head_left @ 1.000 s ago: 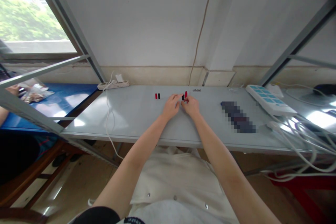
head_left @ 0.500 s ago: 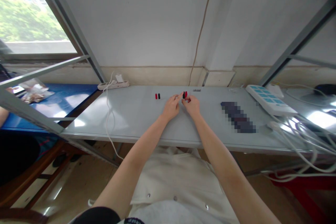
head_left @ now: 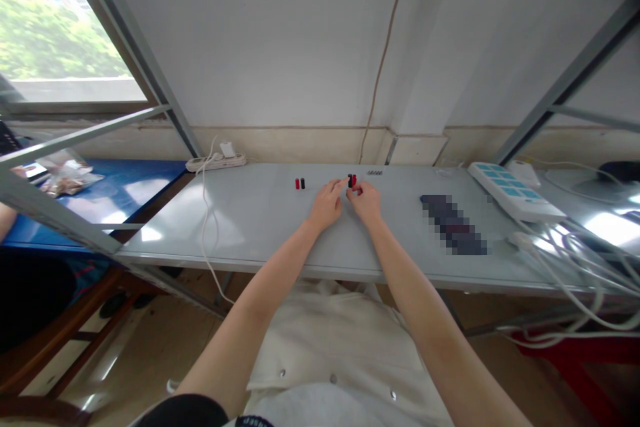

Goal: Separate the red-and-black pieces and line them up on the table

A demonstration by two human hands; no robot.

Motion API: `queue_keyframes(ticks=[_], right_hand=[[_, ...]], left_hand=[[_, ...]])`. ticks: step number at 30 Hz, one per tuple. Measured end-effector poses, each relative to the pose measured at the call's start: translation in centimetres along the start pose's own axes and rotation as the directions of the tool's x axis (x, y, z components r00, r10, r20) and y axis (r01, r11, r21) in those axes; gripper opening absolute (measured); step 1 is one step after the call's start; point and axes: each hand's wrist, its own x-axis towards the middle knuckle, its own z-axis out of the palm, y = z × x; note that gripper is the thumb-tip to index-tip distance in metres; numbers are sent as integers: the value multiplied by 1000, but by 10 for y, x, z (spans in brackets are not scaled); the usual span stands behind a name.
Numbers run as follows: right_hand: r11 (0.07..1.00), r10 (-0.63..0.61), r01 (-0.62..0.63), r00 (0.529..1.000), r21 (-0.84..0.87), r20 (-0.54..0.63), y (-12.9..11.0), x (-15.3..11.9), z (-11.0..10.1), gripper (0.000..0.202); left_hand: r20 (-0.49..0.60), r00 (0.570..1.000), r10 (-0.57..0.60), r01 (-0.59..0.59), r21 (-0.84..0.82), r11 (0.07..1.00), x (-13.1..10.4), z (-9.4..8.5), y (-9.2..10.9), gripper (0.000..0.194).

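On the grey table, my left hand (head_left: 327, 203) has its index finger stretched out, the tip at or against a small upright black cylinder (head_left: 350, 181). A small red cylinder (head_left: 355, 179) stands right beside the black one. Close on the right, my right hand (head_left: 367, 201) has thumb and fingers closed together, with a bit of red showing between them. Left of my hands, another red cylinder (head_left: 297, 183) and another black cylinder (head_left: 303, 183) stand side by side. Several tiny dark pieces (head_left: 375, 173) lie in a row behind my right hand.
A white power strip (head_left: 217, 161) with a cable sits at the table's back left. A blurred dark flat object (head_left: 453, 223) lies to the right, near a white multi-socket box (head_left: 515, 191) and loose white cables (head_left: 575, 267). Metal frame posts rise on both sides.
Almost nothing differs. Both hands stay in place at the black and red cylinders, with only a slight shift of the fingers.
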Motion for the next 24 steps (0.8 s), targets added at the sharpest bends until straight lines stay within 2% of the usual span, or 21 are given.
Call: queue_keyframes(ticks=[24], right_hand=[[999, -33, 33, 999, -4, 22, -2, 0, 0, 14]], left_hand=[[-8, 1000, -10, 10, -19, 1000, 0, -1, 1, 64]])
